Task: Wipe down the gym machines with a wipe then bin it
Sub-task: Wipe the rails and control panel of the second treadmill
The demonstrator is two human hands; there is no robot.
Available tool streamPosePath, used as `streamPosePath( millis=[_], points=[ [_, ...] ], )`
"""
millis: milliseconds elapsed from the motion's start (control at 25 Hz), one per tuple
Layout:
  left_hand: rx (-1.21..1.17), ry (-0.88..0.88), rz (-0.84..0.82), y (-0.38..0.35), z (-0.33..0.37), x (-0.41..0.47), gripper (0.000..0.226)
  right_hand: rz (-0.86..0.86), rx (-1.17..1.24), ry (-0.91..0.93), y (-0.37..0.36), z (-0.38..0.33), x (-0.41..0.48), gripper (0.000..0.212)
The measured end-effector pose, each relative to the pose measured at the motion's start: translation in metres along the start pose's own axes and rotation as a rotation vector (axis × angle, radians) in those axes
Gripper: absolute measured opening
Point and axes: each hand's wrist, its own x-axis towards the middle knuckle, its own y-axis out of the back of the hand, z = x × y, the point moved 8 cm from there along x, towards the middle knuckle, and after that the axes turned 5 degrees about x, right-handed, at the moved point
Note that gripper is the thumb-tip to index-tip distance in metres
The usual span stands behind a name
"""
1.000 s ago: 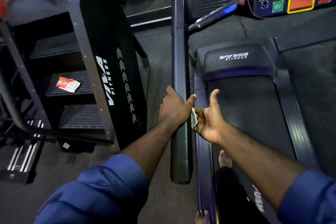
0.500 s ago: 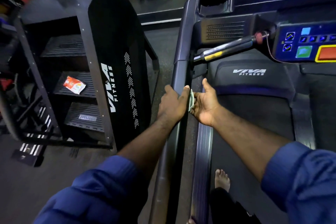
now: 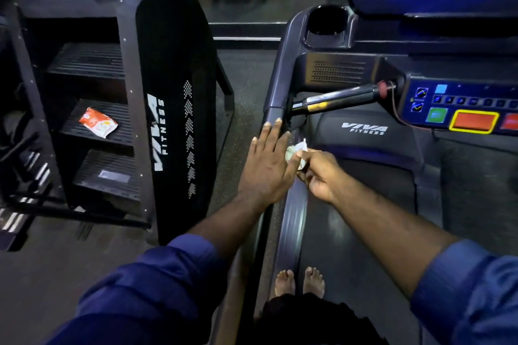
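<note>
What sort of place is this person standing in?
Most likely a gym. The person stands on a treadmill with a button console, and beside it is a stair-climber machine. Both carry the words VIVA FITNESS.

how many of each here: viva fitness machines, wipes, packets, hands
viva fitness machines: 2 (stair climber, treadmill)
wipe: 1
packet: 1
hands: 2 (left hand, right hand)
total: 6

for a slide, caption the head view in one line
Left hand flat on the treadmill handrail, right hand pinching a white wipe beside it.
</note>
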Motion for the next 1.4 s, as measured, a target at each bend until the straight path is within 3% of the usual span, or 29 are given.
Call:
streamPosePath(
  millis=[280, 480, 720, 1000, 1080, 1160, 1320, 1400],
  points=[
    [-0.256, -0.106, 0.006, 0.014, 0.015, 0.005, 0.075, 0.032, -0.178, 0.256, 0.022, -0.075, -0.072, 0.01],
    [-0.438, -0.174, 0.035, 0.051, 0.057, 0.043, 0.058, 0.078, -0.181, 0.34, 0.055, -0.111, -0.09, 0.005],
    [-0.44, -0.212, -0.007, 0.045, 0.124, 0.108, 0.059, 0.147, -0.167, 0.433, 0.118, -0.183, -0.086, 0.008],
    [-0.255, -0.278, -0.069, 0.024, 0.199, 0.164, 0.06, 0.341, -0.37, 0.769, 0.192, -0.271, -0.082, 0.014],
    [-0.189, -0.282, -0.11, 0.013, 0.208, 0.176, 0.073, 0.364, -0.407, 0.818, 0.194, -0.286, -0.081, 0.024],
    [-0.152, -0.2, -0.16, -0.001, 0.208, 0.193, 0.092, 0.408, -0.515, 0.923, 0.191, -0.302, -0.085, 0.017],
    [-0.228, -0.085, -0.338, -0.011, 0.192, 0.225, 0.112, 0.549, -0.755, 1.347, 0.176, -0.324, -0.111, 0.012],
    [-0.22, -0.113, -0.454, -0.016, 0.181, 0.234, 0.129, 0.51, -0.944, 1.498, 0.159, -0.316, -0.107, 0.013]
  ],
)
